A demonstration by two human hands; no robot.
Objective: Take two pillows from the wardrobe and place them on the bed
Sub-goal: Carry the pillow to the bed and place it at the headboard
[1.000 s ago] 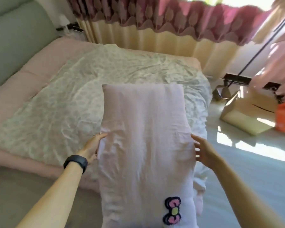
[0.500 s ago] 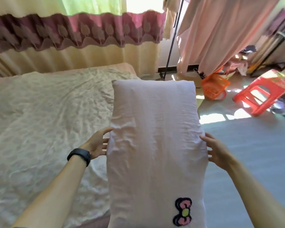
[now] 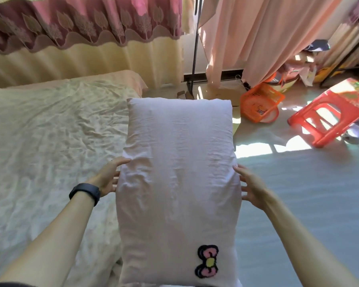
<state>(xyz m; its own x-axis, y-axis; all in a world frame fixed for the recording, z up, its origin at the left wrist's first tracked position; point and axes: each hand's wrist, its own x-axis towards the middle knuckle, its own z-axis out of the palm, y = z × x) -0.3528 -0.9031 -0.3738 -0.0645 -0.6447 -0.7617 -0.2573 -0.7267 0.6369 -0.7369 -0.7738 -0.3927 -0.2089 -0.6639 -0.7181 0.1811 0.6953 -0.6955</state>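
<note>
Currently a pale pink pillow (image 3: 177, 172) is held lengthwise out in front of the body, pressed between the left hand (image 3: 107, 178) and the right hand (image 3: 252, 187). Both hands are spread flat against the pillow's long sides, fingers extended rather than curled into the fabric, so the pillow is squeezed and not truly gripped. A dark wristband (image 3: 85, 192) is worn on the left wrist, and a bow patch (image 3: 207, 264) is sewn near the pillow's near end.

The pillow is carried in the air over the edge of the bed (image 3: 39, 152), with its left part above the crumpled coverlet and its right part above the floor (image 3: 309, 204). It is not yet laid down, and no second pillow is seen on the visible stretch of bed.

Several risks can be judged from this hold. Because only sideways pressure is applied to a soft, compressible filling, the pillow could slip downward if the squeeze is eased. If it is released where it hangs, it could be dropped partly off the mattress and slide to the floor. An orange basket (image 3: 261, 104) and a red plastic stool (image 3: 327, 114) stand on the floor to the right, well apart from the pillow, but they could be caught by a wide swing.
</note>
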